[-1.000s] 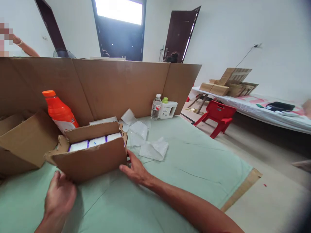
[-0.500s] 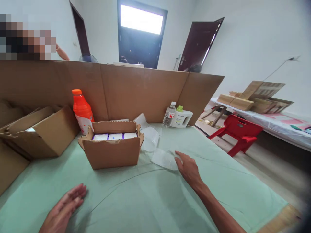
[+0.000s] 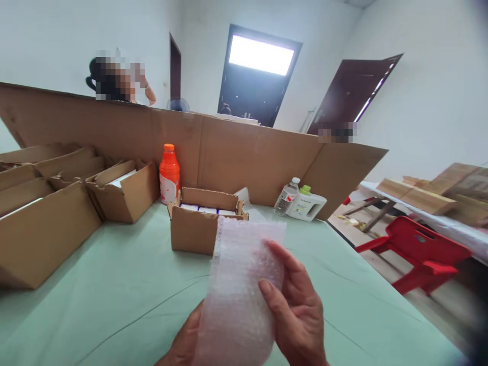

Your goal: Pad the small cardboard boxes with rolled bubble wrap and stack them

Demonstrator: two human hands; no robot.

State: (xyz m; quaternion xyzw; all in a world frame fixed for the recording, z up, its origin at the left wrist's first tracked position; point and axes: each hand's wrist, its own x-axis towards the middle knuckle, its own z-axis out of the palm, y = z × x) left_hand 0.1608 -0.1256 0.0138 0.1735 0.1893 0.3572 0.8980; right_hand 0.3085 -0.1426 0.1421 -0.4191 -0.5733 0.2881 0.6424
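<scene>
1. A bubble-wrap sheet [image 3: 240,284] stands upright at 6 o'clock, pinched by the right hand [image 3: 295,310] and the left hand [image 3: 186,340].
2. An open carton [image 3: 194,229] sits behind it on the green tabletop [image 3: 114,284].
3. A cardboard screen [image 3: 244,157] spans 12 o'clock; a red chair [image 3: 419,251] stands at 3 o'clock.

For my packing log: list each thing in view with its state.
Bubble wrap: held up in both hands.
Left hand: gripping the wrap's lower edge.
Right hand: gripping its right side.
Small box: open, white packs inside.
Orange bottle: upright, capped.
Water bottle: upright, capped.
</scene>
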